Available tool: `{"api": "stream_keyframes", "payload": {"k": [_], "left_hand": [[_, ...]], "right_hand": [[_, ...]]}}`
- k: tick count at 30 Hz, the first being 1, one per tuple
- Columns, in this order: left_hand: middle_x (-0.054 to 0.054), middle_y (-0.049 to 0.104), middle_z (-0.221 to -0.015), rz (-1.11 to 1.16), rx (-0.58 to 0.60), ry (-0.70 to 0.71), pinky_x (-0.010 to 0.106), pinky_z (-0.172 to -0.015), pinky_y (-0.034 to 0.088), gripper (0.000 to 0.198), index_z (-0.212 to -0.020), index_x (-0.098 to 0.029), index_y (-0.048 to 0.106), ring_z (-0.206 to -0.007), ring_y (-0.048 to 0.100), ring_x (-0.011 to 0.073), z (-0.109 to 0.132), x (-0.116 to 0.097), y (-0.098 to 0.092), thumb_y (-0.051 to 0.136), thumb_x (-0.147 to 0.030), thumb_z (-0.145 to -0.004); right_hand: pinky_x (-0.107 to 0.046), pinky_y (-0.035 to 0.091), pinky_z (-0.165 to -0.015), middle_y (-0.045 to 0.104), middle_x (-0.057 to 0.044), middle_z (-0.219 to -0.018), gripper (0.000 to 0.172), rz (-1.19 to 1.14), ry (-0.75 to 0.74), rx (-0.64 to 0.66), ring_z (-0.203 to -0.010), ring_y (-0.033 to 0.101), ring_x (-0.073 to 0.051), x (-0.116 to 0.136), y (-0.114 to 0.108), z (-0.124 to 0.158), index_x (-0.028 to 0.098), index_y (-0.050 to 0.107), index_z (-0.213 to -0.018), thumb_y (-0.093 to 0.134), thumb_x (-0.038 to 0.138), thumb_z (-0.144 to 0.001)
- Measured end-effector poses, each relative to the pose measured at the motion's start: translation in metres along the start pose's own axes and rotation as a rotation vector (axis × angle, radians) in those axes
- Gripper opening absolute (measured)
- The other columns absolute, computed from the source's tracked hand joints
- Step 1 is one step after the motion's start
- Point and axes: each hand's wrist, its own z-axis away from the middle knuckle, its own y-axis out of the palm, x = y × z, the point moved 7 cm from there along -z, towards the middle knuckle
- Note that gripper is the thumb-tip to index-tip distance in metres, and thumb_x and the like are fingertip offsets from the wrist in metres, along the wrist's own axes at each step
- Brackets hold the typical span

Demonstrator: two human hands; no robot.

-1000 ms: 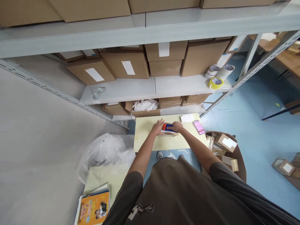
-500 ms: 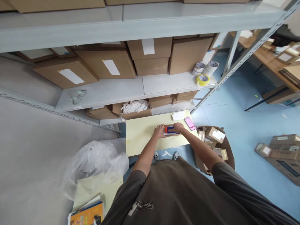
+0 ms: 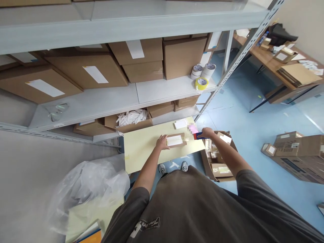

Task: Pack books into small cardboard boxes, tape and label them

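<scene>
A small cardboard box [image 3: 184,141] lies on the pale yellow table [image 3: 141,148], a white label [image 3: 174,140] on its top. Shiny clear tape shows at its right end. My left hand [image 3: 162,142] grips the box's left end, fingers over the far side and thumb near me. Off to the right, over the table's edge, my right hand [image 3: 207,132] is closed around a blue and red tape dispenser [image 3: 200,135]. A pink phone [image 3: 193,128], partly blurred, lies just behind the dispenser. White label sheets [image 3: 180,124] rest at the table's back edge.
A large carton [image 3: 206,165] of small boxes stands right of the table. Behind it, a metal shelf [image 3: 111,99] holds cartons, tape rolls [image 3: 201,83], goggles [image 3: 57,111] and a box of white gloves [image 3: 133,117]. Plastic wrap [image 3: 88,182] bulges at left.
My right hand has drawn the tape dispenser off the box to the right, past the table's edge. My left hand still holds the box. The view has turned right.
</scene>
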Motion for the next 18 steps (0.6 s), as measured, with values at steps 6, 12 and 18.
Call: {"api": "stream_keyframes", "payload": {"k": [6,12,18], "left_hand": [[0.011,0.022,-0.183,0.13,0.008,-0.014,0.048,-0.13,0.035,0.137,-0.168,-0.035,0.028,-0.168,0.022,0.0387,0.017,0.037,-0.011,0.103,-0.043,-0.054],[0.011,0.022,-0.183,0.352,-0.034,0.003,0.04,-0.13,0.036,0.142,-0.171,-0.033,0.026,-0.164,0.035,0.0341,0.042,0.082,-0.017,0.104,-0.042,-0.052],[0.015,0.039,-0.175,0.454,-0.017,-0.009,0.042,-0.125,0.042,0.146,-0.172,-0.029,0.025,-0.157,0.046,0.0359,0.057,0.133,-0.022,0.103,-0.05,-0.051]], "right_hand": [[-0.031,0.055,-0.082,0.077,-0.022,-0.116,0.078,-0.032,-0.02,0.039,-0.106,0.076,-0.031,0.059,0.03,-0.004,0.009,0.075,-0.124,0.081,0.075,-0.083],[-0.031,0.054,-0.08,0.078,-0.021,-0.118,0.075,-0.056,-0.068,0.023,-0.11,0.075,-0.032,0.101,0.029,0.001,0.012,0.078,-0.114,0.072,0.082,-0.087],[-0.029,0.052,-0.075,0.081,-0.016,-0.105,0.074,-0.093,-0.168,-0.033,-0.098,0.077,-0.029,0.149,-0.006,0.017,0.017,0.08,-0.103,0.07,0.088,-0.083]]}}
